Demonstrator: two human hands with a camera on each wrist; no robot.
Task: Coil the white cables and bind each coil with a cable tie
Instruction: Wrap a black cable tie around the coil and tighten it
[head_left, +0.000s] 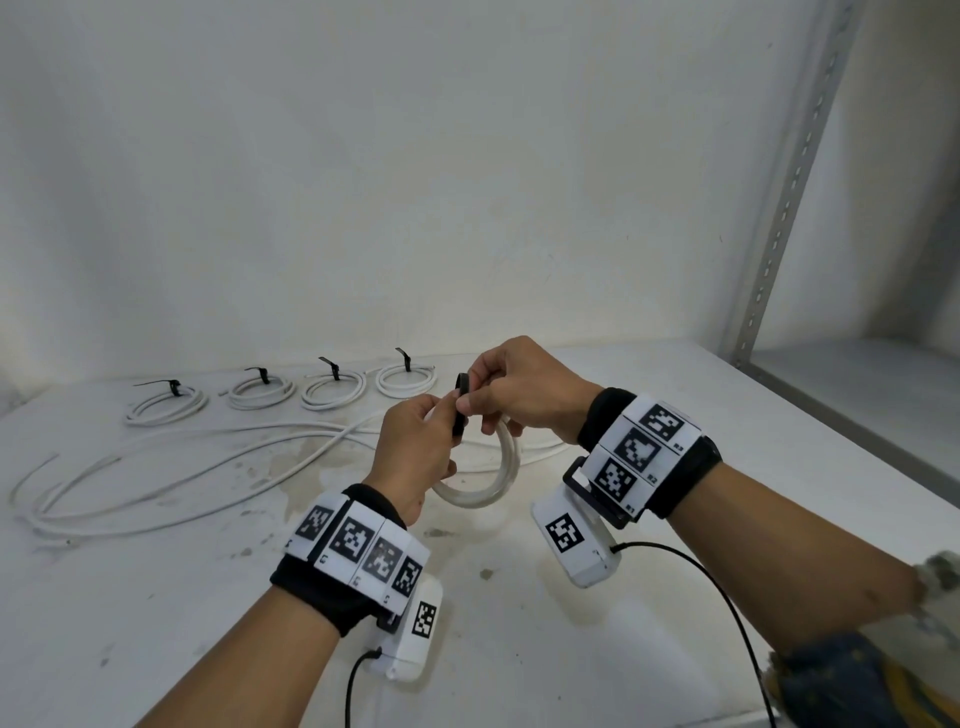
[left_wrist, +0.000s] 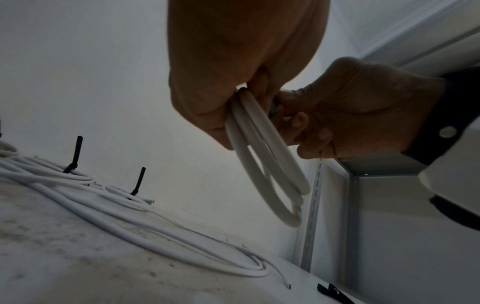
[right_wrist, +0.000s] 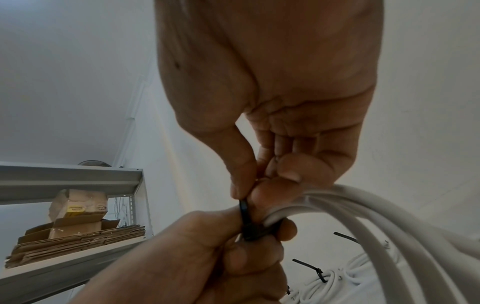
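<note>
Both hands are raised above the worktop and meet over a small coil of smooth, round white cable. The left hand curls its fingers round the coil and pinches the black cable tie where it wraps the strands. The right hand pinches the flat, bent strap of the tie between thumb and forefinger. Behind them, four bound coils lie in a row by the wall, each with a black tie tail sticking up. Loose white cables sprawl in long loops over the stained, matte white surface
</note>
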